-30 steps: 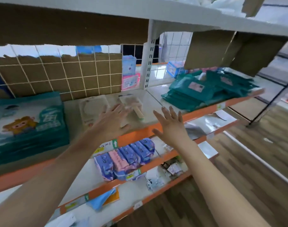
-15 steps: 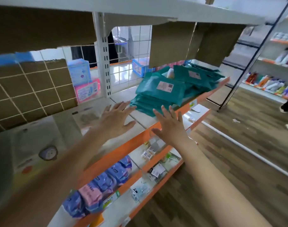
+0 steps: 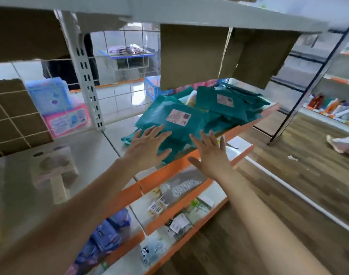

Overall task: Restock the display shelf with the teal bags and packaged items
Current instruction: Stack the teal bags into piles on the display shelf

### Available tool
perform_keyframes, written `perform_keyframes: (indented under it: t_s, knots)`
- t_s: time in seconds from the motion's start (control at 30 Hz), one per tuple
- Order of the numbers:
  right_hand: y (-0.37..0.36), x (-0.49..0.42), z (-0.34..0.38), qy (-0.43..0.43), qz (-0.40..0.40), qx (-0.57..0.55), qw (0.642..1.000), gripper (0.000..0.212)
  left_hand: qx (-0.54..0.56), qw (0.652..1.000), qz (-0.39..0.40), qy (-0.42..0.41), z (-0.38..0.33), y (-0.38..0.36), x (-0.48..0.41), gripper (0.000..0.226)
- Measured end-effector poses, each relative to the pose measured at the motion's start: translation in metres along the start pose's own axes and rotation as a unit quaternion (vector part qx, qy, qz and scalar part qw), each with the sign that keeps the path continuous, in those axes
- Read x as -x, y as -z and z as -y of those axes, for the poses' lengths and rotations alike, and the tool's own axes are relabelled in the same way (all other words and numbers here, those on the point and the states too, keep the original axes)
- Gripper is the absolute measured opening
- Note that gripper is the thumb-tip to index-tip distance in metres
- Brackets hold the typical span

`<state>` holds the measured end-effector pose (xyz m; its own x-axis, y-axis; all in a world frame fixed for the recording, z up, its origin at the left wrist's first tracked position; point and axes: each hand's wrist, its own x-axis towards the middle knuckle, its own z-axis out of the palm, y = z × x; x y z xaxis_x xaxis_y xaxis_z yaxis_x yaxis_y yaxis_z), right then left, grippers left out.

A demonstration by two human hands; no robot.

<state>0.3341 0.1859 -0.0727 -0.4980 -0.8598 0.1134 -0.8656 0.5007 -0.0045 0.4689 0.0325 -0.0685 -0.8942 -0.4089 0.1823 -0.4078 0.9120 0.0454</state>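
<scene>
Two empty grips, fingers spread: left hand (image 3: 148, 147), right hand (image 3: 211, 155) at the teal plastic bags (image 3: 169, 120). Best to scoop under them evenly.

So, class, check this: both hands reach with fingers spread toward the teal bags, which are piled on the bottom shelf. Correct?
Not the bottom shelf. The head view shows the teal bags piled on an orange-edged shelf with stocked shelves below it. The left hand and right hand do reach toward them, fingers spread.
</scene>
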Motion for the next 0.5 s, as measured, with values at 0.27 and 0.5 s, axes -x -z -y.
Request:
perform_keyframes:
  t_s: [0.27,0.5]
  knots:
    - [0.002,-0.042,-0.071,0.07,0.021,0.006,0.997,0.069,-0.009,0.996,-0.016,0.091,-0.055,-0.005,-0.038,0.059]
    - [-0.006,-0.069,-0.098,0.1,0.026,-0.026,0.994,0.067,-0.003,0.991,-0.015,0.13,-0.058,-0.015,-0.064,0.059]
